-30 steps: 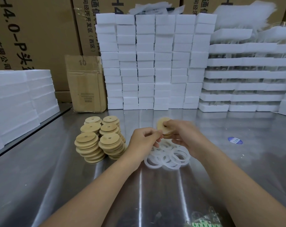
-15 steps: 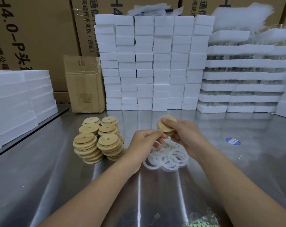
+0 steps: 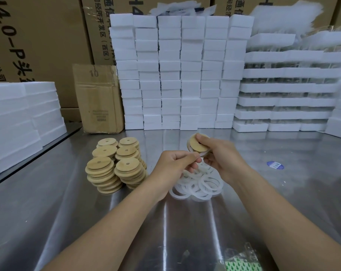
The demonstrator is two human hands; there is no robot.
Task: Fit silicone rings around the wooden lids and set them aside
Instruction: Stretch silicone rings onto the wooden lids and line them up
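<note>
My right hand (image 3: 222, 155) grips a round wooden lid (image 3: 198, 144), tilted up above the table, with a white silicone ring showing along its lower rim. My left hand (image 3: 175, 163) pinches that rim and ring from below left. Under both hands lies a loose pile of translucent white silicone rings (image 3: 203, 183). To the left stand several stacks of wooden lids (image 3: 115, 163), each lid with a small centre hole.
The work goes on over a shiny steel table (image 3: 87, 222). White foam blocks (image 3: 177, 75) are stacked high at the back, with more foam at the left (image 3: 23, 118). A cardboard box (image 3: 98, 98) stands back left. A plastic bag (image 3: 242, 261) lies at the near edge.
The lid has tilted and risen slightly in my right hand. My left hand's fingers have shifted along the lower rim. The stacks and the ring pile are unchanged.
</note>
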